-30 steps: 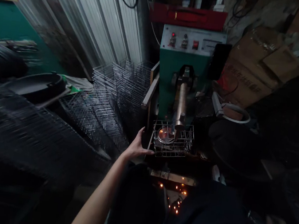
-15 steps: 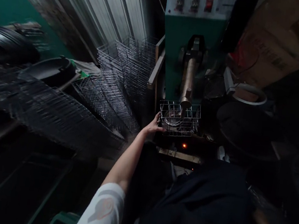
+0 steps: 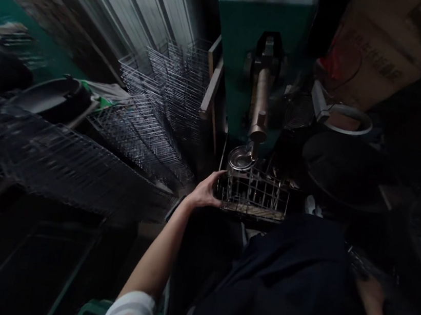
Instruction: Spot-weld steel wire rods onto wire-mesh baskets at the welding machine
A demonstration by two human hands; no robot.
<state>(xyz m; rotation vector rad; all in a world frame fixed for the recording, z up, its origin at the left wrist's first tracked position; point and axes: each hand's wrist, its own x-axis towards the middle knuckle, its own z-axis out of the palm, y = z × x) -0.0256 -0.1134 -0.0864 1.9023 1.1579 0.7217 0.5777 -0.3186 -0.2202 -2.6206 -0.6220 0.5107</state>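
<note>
A small wire basket is in front of the green machine, just below its metal arm. My left hand grips the basket's left end between thumb and fingers. Under the arm's tip lies a round metal piece, behind the basket. At the lower right, my right hand is down beside my dark clothing, close to a shiny wire or plastic thing; its fingers are dim and blurred.
Stacked wire racks fill the left side, with a black round pan behind. A slanted wooden bar stands left of the machine. Dark round lid, metal ring and cardboard boxes are at right.
The basket has come off the machine's arm area toward me, held in my left hand, leaving the round metal piece uncovered. The view has shifted slightly.
</note>
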